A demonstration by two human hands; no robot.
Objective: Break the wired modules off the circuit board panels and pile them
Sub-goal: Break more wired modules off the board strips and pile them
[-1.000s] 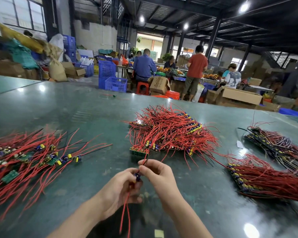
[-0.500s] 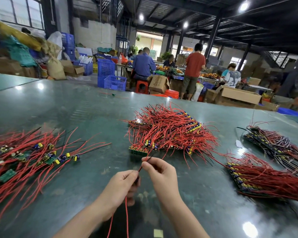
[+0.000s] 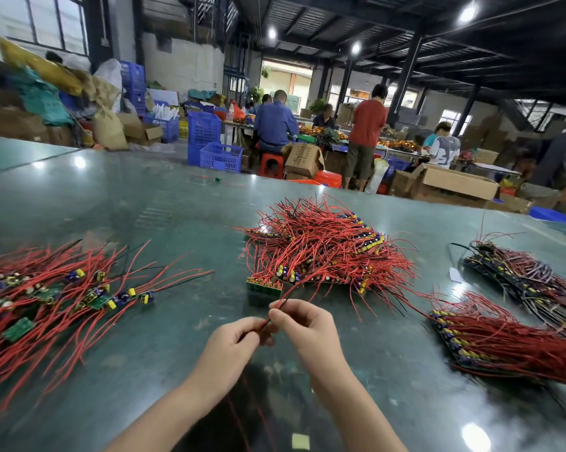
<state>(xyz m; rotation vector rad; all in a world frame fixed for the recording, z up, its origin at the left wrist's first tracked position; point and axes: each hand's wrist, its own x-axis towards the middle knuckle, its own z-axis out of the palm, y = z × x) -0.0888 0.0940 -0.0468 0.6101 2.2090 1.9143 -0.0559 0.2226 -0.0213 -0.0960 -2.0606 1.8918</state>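
My left hand (image 3: 232,340) and right hand (image 3: 303,324) meet over the green table (image 3: 144,370), both pinching the red and black wires (image 3: 280,306) of one module; the module itself is hidden in my fingers. Left lies the pile of loose modules (image 3: 47,291). Ahead sits the heap of wired panels (image 3: 320,249), with more panels (image 3: 503,337) at right. Farther off, the cardboard box (image 3: 304,159) carries print too small to read.

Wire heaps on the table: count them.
4: left heap, middle heap beyond the hands, near-right heap, far-right heap. More may lie out of view.
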